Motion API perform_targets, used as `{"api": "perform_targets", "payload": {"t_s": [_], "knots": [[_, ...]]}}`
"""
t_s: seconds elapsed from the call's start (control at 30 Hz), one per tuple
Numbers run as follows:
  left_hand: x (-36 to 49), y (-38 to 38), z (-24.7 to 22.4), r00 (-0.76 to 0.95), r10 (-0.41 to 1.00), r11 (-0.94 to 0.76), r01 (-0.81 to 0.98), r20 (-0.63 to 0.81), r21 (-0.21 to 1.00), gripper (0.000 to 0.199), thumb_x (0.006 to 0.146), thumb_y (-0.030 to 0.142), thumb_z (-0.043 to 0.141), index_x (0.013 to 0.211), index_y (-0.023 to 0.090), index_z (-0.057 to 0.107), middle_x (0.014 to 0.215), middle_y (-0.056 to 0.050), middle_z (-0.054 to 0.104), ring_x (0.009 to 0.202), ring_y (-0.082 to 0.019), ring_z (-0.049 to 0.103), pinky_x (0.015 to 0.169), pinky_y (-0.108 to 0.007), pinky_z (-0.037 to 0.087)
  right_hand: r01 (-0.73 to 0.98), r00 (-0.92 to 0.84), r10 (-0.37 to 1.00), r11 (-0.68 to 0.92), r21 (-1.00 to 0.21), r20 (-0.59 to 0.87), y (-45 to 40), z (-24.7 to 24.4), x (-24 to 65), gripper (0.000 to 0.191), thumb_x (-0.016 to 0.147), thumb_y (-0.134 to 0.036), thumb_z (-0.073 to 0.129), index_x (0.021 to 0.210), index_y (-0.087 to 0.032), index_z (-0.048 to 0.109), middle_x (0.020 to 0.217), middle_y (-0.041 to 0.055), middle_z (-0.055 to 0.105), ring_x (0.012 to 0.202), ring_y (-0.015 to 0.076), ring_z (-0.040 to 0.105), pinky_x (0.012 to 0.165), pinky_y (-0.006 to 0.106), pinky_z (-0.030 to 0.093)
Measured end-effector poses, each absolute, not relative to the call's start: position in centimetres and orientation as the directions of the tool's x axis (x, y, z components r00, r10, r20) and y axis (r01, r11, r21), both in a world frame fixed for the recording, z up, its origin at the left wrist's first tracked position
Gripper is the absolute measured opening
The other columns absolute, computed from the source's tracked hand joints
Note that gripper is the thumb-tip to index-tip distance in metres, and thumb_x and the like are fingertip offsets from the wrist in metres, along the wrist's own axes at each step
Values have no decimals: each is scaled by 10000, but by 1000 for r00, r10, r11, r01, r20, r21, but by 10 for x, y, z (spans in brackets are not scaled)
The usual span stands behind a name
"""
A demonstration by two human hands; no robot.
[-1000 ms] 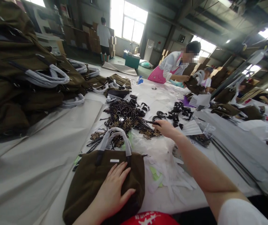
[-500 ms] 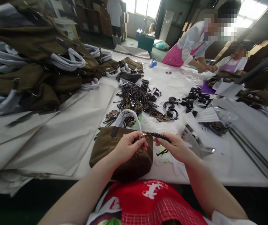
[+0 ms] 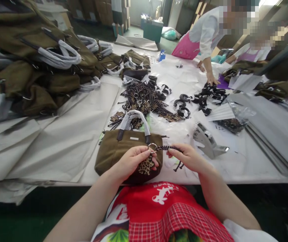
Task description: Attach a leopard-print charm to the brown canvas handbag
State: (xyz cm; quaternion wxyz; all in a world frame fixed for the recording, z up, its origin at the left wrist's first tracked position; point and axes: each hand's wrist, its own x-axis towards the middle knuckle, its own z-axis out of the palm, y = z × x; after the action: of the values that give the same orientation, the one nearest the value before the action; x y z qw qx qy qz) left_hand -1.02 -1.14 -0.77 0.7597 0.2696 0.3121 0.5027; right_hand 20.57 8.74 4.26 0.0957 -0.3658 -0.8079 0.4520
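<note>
Between my hands, in front of an olive handbag (image 3: 116, 151), is a bag charm (image 3: 146, 165) with a leopard-print piece, a metal ring and a dark braided cord. My left hand (image 3: 136, 160) pinches the ring, and the leopard-print piece hangs by its fingers. On the other side, my right hand (image 3: 188, 157) grips the braided cord (image 3: 164, 148), whose loose ends dangle below. The handbag stands upright on the table, its handles (image 3: 134, 117) wrapped in white. Beyond it lies a heap of similar charms (image 3: 141, 101).
Stacked olive bags (image 3: 33, 67) fill the left side, behind grey paper sheets (image 3: 58, 144). A tape dispenser (image 3: 208, 143) stands right of my right hand. Black rolled straps (image 3: 184, 104) lie farther back. A co-worker (image 3: 207, 37) in a pink apron leans over the table.
The ring and leopard-print piece have turned into fuller view between my hands. The co-worker's hand has reached down to the black straps. My view has tilted slightly downward.
</note>
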Motion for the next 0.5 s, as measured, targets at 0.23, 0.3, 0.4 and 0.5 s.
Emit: {"api": "perform_targets", "payload": {"t_s": [0.23,0.3,0.4,0.5], "knots": [[-5,-17,-4,423,880,443,-563,-217,698,363,826,458,706,848,107,617,669,-84,688,575,-143,635,562,-210,474,546,-655,749,377,-748,-100,91,35,201,317,940,-421,509,817,-172,661,780,28,685,753,157,610,733,288,469],[0,-17,-3,392,888,443,-595,-239,670,366,820,459,715,854,109,614,673,-76,683,581,-143,636,561,-211,478,574,-586,808,461,-676,54,87,35,198,234,902,-384,579,952,-180,682,950,66,702,907,200,619,841,335,470],[11,-15,-5,276,924,382,-674,-264,632,364,822,459,717,873,116,606,703,-64,685,606,-138,640,603,-224,502,545,-472,840,518,-660,269,73,37,192,194,892,-329,606,1013,-197,681,1007,84,688,961,215,610,887,359,466],[26,-11,-11,211,946,322,-688,-245,650,376,831,470,702,917,119,600,722,-55,683,623,-133,631,637,-233,505,432,-540,817,476,-766,202,56,36,184,176,906,-328,603,976,-206,709,847,53,673,816,183,612,785,328,489]]}}
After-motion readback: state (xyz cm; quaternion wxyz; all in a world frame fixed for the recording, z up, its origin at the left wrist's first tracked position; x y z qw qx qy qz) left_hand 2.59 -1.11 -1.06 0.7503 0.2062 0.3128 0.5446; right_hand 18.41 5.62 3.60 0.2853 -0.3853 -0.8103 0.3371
